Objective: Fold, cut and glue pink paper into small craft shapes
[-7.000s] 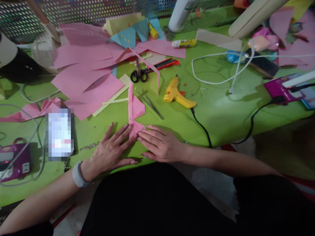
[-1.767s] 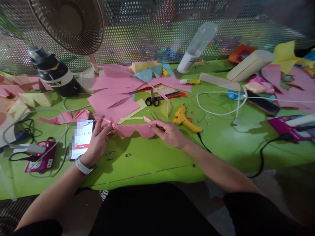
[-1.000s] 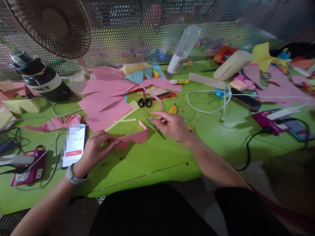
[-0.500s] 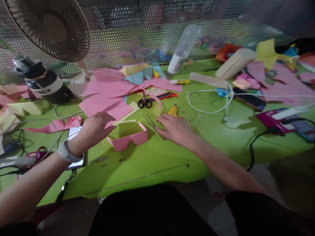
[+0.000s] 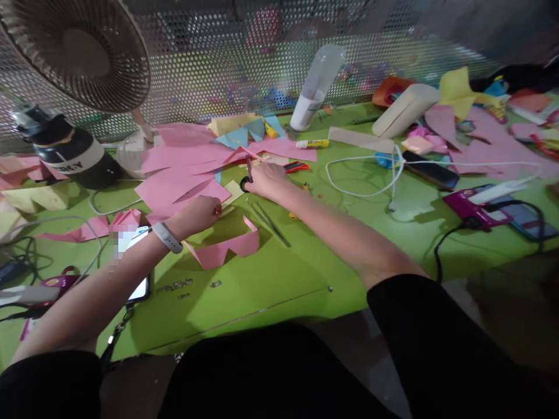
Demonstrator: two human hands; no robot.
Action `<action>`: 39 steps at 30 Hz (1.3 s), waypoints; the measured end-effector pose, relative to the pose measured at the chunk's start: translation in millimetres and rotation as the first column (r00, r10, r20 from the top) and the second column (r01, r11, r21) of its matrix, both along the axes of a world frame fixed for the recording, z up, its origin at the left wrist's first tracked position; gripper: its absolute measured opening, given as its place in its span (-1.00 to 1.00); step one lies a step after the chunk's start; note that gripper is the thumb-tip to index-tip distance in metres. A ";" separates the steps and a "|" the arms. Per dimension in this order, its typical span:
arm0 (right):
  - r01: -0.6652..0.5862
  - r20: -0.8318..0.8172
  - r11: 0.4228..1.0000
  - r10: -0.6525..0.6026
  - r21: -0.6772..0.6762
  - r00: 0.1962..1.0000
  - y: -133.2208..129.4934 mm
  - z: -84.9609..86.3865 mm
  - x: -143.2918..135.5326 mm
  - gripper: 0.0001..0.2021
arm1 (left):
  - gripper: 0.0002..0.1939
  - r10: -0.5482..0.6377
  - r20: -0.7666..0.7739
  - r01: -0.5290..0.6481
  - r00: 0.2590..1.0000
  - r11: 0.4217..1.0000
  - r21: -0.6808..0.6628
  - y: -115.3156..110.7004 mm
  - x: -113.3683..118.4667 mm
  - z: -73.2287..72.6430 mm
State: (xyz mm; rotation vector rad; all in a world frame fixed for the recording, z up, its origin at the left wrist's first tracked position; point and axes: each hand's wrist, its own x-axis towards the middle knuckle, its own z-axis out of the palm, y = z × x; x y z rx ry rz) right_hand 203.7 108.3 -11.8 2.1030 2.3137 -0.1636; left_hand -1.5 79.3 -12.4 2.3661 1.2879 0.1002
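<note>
R hand [image 5: 268,179] is on the scissors [image 5: 245,184], ctr of frame, thumb by the black handle loop; rest of grip hidden, can't tell how closed. L hand [image 5: 198,214] left of ctr, fingers curled, over the edge of the pink sheets [image 5: 168,179] and near the pale yellow strip [image 5: 236,192]; can't tell if it holds anything.

Folded pink piece [image 5: 225,250] w/ notched btm edge stands on green worktop [image 5: 297,279], just below L hand. Tweezers [image 5: 271,224] lie to its right, then yellow glue gun [image 5: 293,216], mostly behind R forearm.

Text: black bottle [image 5: 72,152], upper left, pale band reads "ERGY", start of word not legible. Glue stick [image 5: 312,144], upper ctr, yellow label w/ dark print, too small to read. Lit phone [image 5: 140,291], lower left, partly under L forearm; screen part pixelated, no readable txt.
</note>
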 end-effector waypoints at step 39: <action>-0.225 -0.905 0.943 -0.305 -0.244 -0.297 -94.5 -15.9 -7.5 -0.30 | -0.73 -0.007 0.517 -0.001 0.856 1.000 0.015 -101.7 -18.0 20.2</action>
